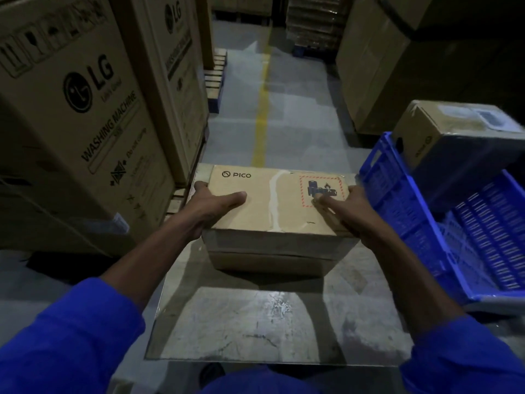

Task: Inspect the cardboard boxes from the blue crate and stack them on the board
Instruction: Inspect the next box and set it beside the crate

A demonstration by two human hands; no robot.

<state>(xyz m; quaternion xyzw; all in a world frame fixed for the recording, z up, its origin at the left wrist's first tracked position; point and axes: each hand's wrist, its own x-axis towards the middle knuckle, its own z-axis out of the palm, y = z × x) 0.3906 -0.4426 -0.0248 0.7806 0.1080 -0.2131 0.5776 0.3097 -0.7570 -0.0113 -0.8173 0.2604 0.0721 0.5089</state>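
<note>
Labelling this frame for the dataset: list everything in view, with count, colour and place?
PICO cardboard box: 1, brown, top of a stack on the board's far end.
Plain cardboard box: 1, brown, under the PICO box.
Flat board: 1, grey-brown, on the floor, centre.
Blue plastic crate: 1, blue, right of the board, tilted.
Cardboard box in the crate: 1, brown, far end of the crate.
LG washing machine cartons: 2, brown, left.
Large cartons: several, brown, far right.
Yellow floor line: 1, running away, centre.
Left hand: 1, grip on the PICO box's left side.
Right hand: 1, grip on its right side.
</note>
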